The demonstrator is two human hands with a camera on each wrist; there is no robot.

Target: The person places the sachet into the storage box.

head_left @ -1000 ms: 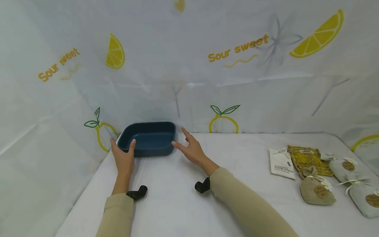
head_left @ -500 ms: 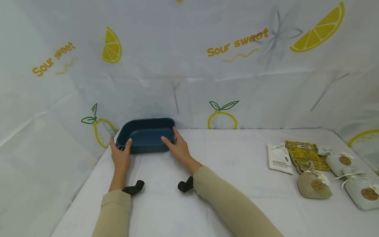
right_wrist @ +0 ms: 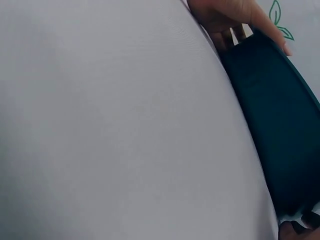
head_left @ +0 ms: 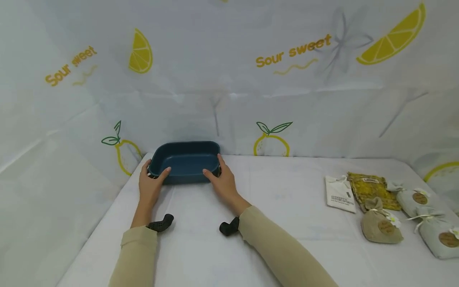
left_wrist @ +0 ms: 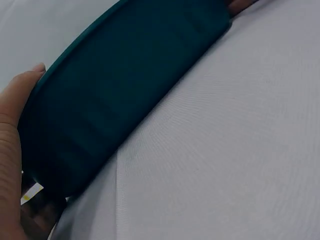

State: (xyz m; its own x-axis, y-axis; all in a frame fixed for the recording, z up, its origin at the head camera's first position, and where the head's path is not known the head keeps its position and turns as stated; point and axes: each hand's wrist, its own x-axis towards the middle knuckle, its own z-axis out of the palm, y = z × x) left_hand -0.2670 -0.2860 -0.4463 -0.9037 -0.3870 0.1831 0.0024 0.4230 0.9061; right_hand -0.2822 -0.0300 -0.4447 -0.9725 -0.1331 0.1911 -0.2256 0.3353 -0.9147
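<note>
A dark teal, rectangular basin [head_left: 190,179] with rounded corners stands at the back left of the white table, its hollow facing up and nothing seen inside. My left hand [head_left: 148,187] grips its left end, thumb over the front rim and fingers round the side. At the other end my right hand [head_left: 225,182] holds it the same way, thumb on the rim. The left wrist view shows the basin's front wall [left_wrist: 115,85] close up, with the left thumb [left_wrist: 20,92] along its edge. Fingers behind the ends are partly hidden.
To the right lie several small pouches: a flat white printed one [head_left: 340,194], a yellow patterned one [head_left: 373,191], a beige tied one [head_left: 381,226] and pale ones with round labels [head_left: 439,237]. A white lemon-print curtain [head_left: 236,111] hangs behind the table.
My right hand has come in from the right and taken hold of the basin's right end. My left hand has tightened on the left end, and the basin has shifted slightly right.
</note>
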